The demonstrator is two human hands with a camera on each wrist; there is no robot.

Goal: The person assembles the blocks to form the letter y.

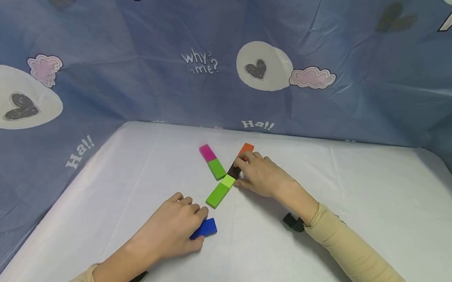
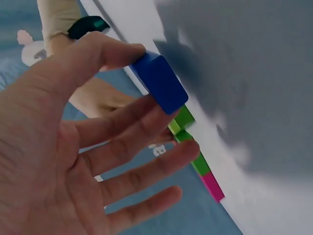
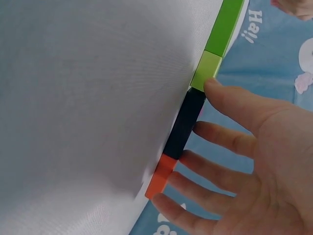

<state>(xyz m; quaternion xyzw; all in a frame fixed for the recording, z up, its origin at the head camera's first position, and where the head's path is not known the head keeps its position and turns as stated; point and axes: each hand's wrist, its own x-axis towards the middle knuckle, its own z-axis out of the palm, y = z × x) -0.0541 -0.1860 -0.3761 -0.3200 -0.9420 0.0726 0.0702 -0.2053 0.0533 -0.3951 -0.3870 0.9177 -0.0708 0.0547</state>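
My left hand (image 1: pixel 178 226) pinches a blue block (image 1: pixel 206 228) between thumb and fingertips; its other fingers are spread apart in the left wrist view. Farther off, my right hand (image 1: pixel 265 175) holds a black block (image 3: pixel 185 122) by its sides, thumb on the near side close to the light green block (image 3: pixel 207 70) and fingertips along the far side. That black block sits in a straight row between the light green block and an orange block (image 3: pixel 161 176). At the row's near end lies a longer green block (image 1: pixel 218 196).
Left of the row, a second green block (image 1: pixel 217 169) and a magenta block (image 1: pixel 207 152) lie end to end, slanting toward the row's middle. A white cloth covers the table (image 1: pixel 351 188). Behind it hangs a blue printed curtain (image 1: pixel 198 93).
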